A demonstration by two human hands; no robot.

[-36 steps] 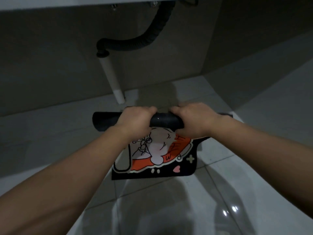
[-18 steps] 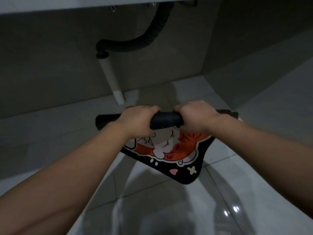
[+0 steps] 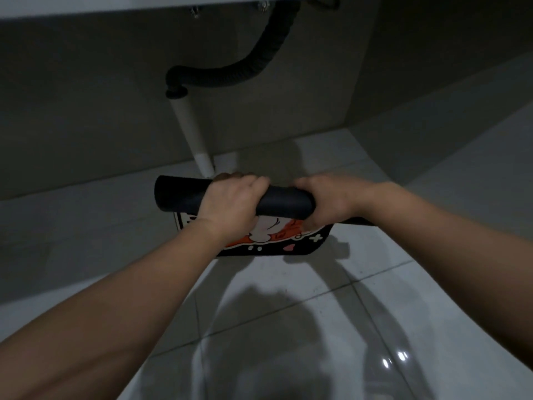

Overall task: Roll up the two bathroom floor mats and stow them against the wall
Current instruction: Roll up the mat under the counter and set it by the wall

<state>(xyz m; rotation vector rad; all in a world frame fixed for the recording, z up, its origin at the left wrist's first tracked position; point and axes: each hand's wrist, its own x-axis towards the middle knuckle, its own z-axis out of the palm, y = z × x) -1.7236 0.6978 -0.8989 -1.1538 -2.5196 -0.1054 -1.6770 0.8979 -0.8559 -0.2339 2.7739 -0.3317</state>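
A black floor mat (image 3: pixel 284 202) with an orange and white cartoon print is partly rolled into a dark tube, held above the floor. A short printed flap (image 3: pixel 291 241) hangs loose below the roll. My left hand (image 3: pixel 230 203) grips the roll left of its middle. My right hand (image 3: pixel 328 202) grips it right of the middle and hides that part. The roll's left end (image 3: pixel 173 194) sticks out free. Only this one mat is in view.
A white drain pipe (image 3: pixel 191 137) with a black corrugated hose (image 3: pixel 248 73) stands just behind the roll, under a sink. A grey wall (image 3: pixel 86 125) runs behind it. Glossy pale floor tiles (image 3: pixel 317 313) spread below, with a side wall (image 3: pixel 461 82) at the right.
The hanging printed part of the mat has grown much shorter as more of it wound onto the roll. Both hands stayed on the roll, which has thickened.
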